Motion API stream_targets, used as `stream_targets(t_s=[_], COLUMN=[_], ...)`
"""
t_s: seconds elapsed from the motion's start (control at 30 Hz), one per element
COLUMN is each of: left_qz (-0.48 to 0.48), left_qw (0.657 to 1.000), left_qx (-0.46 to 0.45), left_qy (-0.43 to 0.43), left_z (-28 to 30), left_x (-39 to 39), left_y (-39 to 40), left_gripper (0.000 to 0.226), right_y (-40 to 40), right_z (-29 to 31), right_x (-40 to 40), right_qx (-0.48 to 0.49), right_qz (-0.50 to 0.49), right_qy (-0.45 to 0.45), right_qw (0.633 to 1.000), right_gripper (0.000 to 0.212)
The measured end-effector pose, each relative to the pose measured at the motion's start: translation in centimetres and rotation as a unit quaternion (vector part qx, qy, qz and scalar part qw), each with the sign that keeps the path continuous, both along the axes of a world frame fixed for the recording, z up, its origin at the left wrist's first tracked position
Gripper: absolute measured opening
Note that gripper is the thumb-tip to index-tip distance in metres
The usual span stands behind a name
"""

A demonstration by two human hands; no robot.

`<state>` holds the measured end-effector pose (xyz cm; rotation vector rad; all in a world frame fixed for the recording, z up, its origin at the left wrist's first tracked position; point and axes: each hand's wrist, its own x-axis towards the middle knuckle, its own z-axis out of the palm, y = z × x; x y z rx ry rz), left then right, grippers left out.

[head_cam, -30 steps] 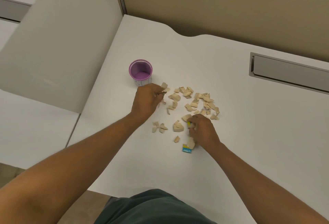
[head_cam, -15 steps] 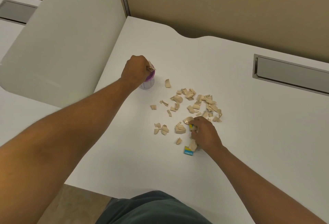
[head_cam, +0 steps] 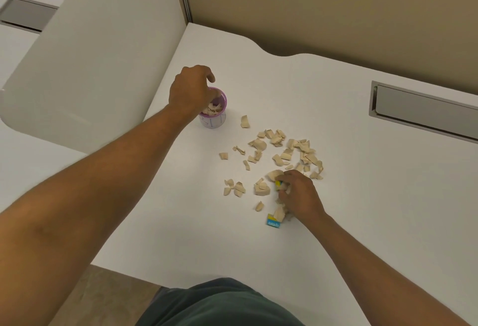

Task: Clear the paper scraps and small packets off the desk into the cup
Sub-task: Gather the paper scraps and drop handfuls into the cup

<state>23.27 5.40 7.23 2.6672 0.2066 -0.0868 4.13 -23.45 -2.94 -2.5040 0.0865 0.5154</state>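
Half a second ago the left hand point(head_cam: 191, 91) was a fist over the small purple-rimmed white cup point(head_cam: 213, 116) with tan bits poking from it; now its fingers have loosened above the rim and torn tan pieces lie inside the cup, so the hand is released, though whether a bit still clings under it I cannot tell. The cup stands on the white surface point(head_cam: 349, 196) at about ten o'clock from the scatter of torn tan paper scraps point(head_cam: 279, 149), well apart from the right hand point(head_cam: 297, 193). That hand has stayed at the scatter's six o'clock edge, curled down and grasping scraps and a small yellow packet point(head_cam: 278, 184). A small blue-and-yellow packet point(head_cam: 273, 223) lies just beside its heel, at seven o'clock.
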Motion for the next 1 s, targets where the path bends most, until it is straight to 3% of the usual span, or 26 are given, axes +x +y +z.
stream_targets(t_s=[0.07, 0.2, 0.33, 0.5, 0.63, 0.77, 1.0], left_qz=[0.010, -0.041, -0.122, -0.170, -0.215, -0.224, -0.216], left_qw=[1.000, 0.998, 0.988, 0.972, 0.954, 0.942, 0.940], left_qx=[-0.024, -0.023, 0.005, 0.122, 0.143, 0.167, 0.174], left_qy=[-0.005, 0.052, 0.095, 0.109, 0.150, 0.187, 0.200], left_z=[0.2, -2.4, -7.9, -13.3, -15.2, -15.7, -16.0], left_x=[-0.9, -5.6, -10.6, -14.8, -16.2, -15.6, -15.4], left_y=[0.0, 0.0, 0.8, 2.3, 2.8, 2.5, 2.1], left_gripper=[0.025, 0.032, 0.029, 0.086, 0.115, 0.128, 0.130], right_y=[0.3, 1.8, 4.6, 9.4, 13.3, 16.2, 17.6], right_z=[0.8, 2.9, 5.5, 9.0, 10.1, 9.0, 5.5], right_x=[0.3, 2.1, 5.8, 12.2, 16.9, 19.2, 19.0], right_qx=[0.043, 0.125, 0.177, 0.185, 0.183, 0.192, 0.188], right_qz=[-0.045, -0.117, -0.116, -0.063, -0.017, -0.020, 0.028], right_qy=[-0.009, -0.011, -0.031, -0.093, -0.168, -0.233, -0.256], right_qw=[0.998, 0.985, 0.977, 0.976, 0.969, 0.953, 0.948], right_gripper=[0.039, 0.034, 0.031, 0.034, 0.035, 0.035, 0.038])
